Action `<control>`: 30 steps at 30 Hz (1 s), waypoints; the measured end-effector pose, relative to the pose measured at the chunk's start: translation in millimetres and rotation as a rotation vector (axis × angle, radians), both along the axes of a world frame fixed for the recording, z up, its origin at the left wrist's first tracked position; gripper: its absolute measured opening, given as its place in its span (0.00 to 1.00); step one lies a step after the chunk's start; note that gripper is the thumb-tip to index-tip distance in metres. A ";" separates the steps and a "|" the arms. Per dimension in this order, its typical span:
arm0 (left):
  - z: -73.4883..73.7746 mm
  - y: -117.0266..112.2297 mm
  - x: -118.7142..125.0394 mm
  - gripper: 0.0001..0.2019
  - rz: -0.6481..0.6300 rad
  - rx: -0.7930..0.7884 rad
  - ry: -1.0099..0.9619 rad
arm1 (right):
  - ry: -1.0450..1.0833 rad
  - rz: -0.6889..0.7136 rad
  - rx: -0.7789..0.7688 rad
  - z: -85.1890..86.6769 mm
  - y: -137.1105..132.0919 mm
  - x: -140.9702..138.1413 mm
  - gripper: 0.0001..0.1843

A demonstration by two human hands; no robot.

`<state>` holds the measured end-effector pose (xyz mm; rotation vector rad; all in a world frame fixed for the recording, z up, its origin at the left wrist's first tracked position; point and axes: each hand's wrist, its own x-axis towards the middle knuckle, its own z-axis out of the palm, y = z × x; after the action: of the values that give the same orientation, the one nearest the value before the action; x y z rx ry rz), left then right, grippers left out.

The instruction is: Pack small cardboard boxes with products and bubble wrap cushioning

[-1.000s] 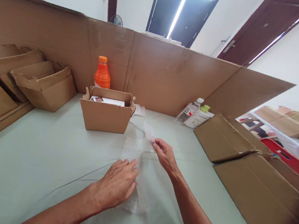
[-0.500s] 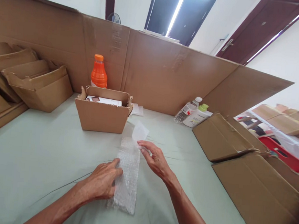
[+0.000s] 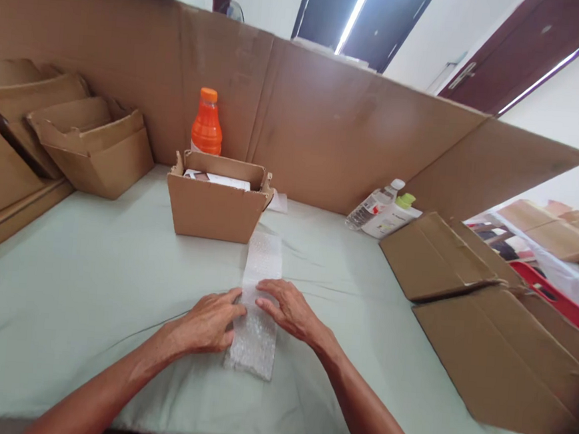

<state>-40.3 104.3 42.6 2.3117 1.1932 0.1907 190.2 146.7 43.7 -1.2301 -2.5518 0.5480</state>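
A long strip of clear bubble wrap point(image 3: 252, 354) lies flat on the table, running from near the cardboard box toward me. My left hand point(image 3: 211, 321) rests at its left edge, thumb and fingertips touching the wrap with the fingers spread. From the right, my right hand point(image 3: 290, 307) reaches over the middle of the strip. Its fingers are extended, thumb apart from the forefinger, fingertips on the wrap. Just beyond the strip stands an open cardboard box point(image 3: 213, 207) with a white printed item point(image 3: 222, 180) inside.
An orange bottle point(image 3: 207, 127) stands behind the box, against a cardboard wall point(image 3: 347, 124). A clear bottle point(image 3: 375, 204) and a white green-capped container point(image 3: 392, 218) lean at the back right. Cardboard boxes point(image 3: 94, 155) line the left; more boxes point(image 3: 498, 367) fill the right. Pale cloth point(image 3: 114, 277) covers the table.
The raised flap at the wrap's far end now lies flat. My right hand has moved down the strip, closer to my left. The view has tilted downward, showing the table's near edge.
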 end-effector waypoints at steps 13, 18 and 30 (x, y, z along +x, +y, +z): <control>-1.3 -3.2 7.5 0.25 0.026 0.156 -0.199 | 0.056 -0.071 0.014 -23.7 -5.3 -0.2 0.20; -19.3 14.2 12.7 0.25 0.004 0.073 -0.205 | 0.088 -0.059 0.015 -7.1 -56.6 31.7 0.24; -16.9 23.2 -9.8 0.21 0.011 -0.168 -0.355 | 0.359 -0.164 0.015 -27.0 -99.4 -7.4 0.11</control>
<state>-50.1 127.5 25.7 2.0213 1.0010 0.4648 182.8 47.3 16.7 -1.1989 -2.1348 0.6446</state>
